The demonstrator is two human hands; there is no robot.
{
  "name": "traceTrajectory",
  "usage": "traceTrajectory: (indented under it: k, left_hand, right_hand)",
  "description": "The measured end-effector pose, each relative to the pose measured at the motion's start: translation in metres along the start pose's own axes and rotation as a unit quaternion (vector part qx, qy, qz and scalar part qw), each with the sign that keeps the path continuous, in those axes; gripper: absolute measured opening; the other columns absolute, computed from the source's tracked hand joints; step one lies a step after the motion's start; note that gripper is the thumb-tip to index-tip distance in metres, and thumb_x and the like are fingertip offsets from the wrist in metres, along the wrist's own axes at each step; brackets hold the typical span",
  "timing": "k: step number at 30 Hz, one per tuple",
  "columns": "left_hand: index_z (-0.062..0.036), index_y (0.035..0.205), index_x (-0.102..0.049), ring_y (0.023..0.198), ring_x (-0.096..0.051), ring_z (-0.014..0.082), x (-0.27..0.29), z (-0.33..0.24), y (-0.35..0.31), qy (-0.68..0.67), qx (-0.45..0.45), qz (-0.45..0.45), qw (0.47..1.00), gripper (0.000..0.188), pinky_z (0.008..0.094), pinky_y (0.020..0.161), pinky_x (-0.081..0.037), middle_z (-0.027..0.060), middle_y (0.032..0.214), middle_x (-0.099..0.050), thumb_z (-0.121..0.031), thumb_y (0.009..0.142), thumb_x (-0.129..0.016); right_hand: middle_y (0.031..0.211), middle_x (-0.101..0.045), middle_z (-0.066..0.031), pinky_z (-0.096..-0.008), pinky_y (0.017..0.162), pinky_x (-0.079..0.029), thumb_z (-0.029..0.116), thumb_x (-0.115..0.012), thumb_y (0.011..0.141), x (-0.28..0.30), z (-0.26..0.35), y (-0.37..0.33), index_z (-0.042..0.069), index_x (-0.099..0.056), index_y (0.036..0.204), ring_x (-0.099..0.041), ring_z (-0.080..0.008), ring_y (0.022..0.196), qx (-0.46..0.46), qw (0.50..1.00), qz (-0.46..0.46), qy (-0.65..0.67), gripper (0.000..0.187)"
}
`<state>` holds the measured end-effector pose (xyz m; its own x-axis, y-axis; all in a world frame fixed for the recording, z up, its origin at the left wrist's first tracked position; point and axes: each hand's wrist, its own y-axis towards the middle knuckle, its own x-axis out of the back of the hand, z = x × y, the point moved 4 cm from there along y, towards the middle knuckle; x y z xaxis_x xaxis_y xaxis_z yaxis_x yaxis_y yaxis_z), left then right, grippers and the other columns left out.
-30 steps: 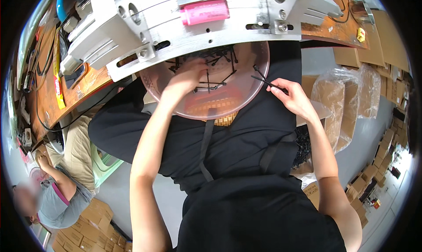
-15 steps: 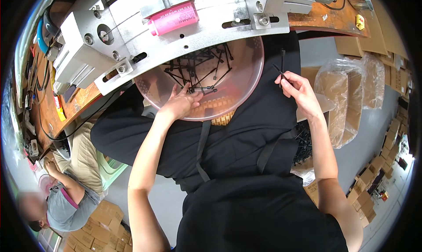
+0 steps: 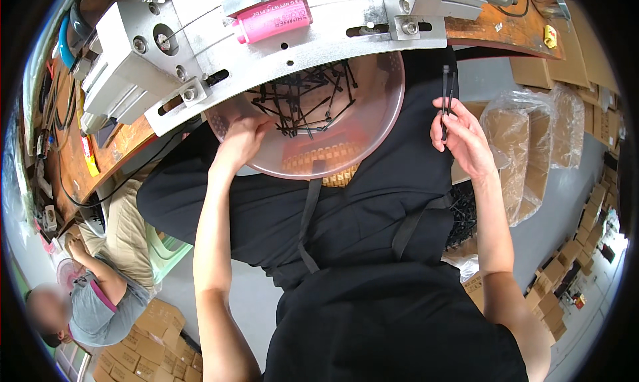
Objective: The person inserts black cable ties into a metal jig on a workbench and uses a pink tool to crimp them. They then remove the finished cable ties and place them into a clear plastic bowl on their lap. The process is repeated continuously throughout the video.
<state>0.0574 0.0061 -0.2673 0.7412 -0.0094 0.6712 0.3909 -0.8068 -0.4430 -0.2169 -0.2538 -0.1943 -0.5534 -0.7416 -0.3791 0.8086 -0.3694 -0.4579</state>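
In front of my lap is a translucent pinkish plastic bowl (image 3: 384, 125), with many thin black rods (image 3: 306, 105) with small thicker ends lying loosely inside. My left hand (image 3: 245, 141) is at its left side, wrist over the rim and fingers curled inward above the bowl's wall. What those fingers hold, if anything, is hidden. To the right of the bowl, my right hand (image 3: 466, 135) pinches two slim black rods (image 3: 445, 89) upright between thumb and fingers.
A metal fixture (image 3: 319, 49) carrying a pink tube (image 3: 276, 19) overhangs the bowl's far side. More black pieces (image 3: 461, 215) lie low beside my right thigh. Plastic-wrapped cartons (image 3: 526, 142) stand to the right. Another person (image 3: 106, 309) sits at lower left.
My left hand has moved left from the rods to the bowl's side, its spread fingers now curled. My right hand has shifted slightly right, and its crossed rods now stand nearly parallel.
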Motion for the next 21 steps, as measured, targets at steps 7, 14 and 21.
traceTrajectory:
  k: [7, 14, 21]
  left_hand:
    - [-0.0162, 0.133, -0.055, 0.138, -0.033, 0.0311, -0.083, -0.043, 0.068, 0.133, -0.179, -0.045, 0.974, 0.039, 0.0442, 0.113, -0.029, 0.0105, 0.149, -0.038, -0.024, 0.094, -0.053]
    - [-0.0244, 0.145, -0.041, 0.146, -0.016, 0.0325, -0.057, 0.012, 0.087, 0.339, -0.072, -0.016, 0.938, 0.052, 0.0556, 0.117, -0.014, 0.0075, 0.156, -0.026, -0.034, 0.095, -0.051]
    - [-0.0249, 0.144, -0.043, 0.146, -0.019, 0.0274, -0.052, -0.013, 0.043, 0.158, -0.049, 0.185, 0.969, 0.048, 0.053, 0.117, -0.014, 0.0051, 0.155, -0.03, -0.038, 0.098, -0.047]
  right_hand:
    - [0.074, -0.058, -0.0076, -0.0248, 0.06, -0.042, 0.015, -0.056, 0.095, -0.01, 0.008, -0.002, 0.003, -0.036, 0.143, -0.055, -0.0131, 0.066, -0.006, 1.0, 0.0, -0.022, 0.054]
    - [0.08, -0.063, -0.0099, -0.0242, 0.061, -0.043, 0.016, -0.059, 0.094, -0.003, 0.011, -0.013, 0.001, -0.041, 0.137, -0.058, -0.0134, 0.068, -0.001, 0.999, -0.025, -0.027, 0.05]
    - [0.08, -0.063, -0.0116, -0.0253, 0.058, -0.044, 0.016, -0.059, 0.094, 0.002, 0.003, -0.008, 0.004, -0.052, 0.115, -0.057, -0.0148, 0.068, 0.003, 1.0, -0.023, 0.004, 0.025]
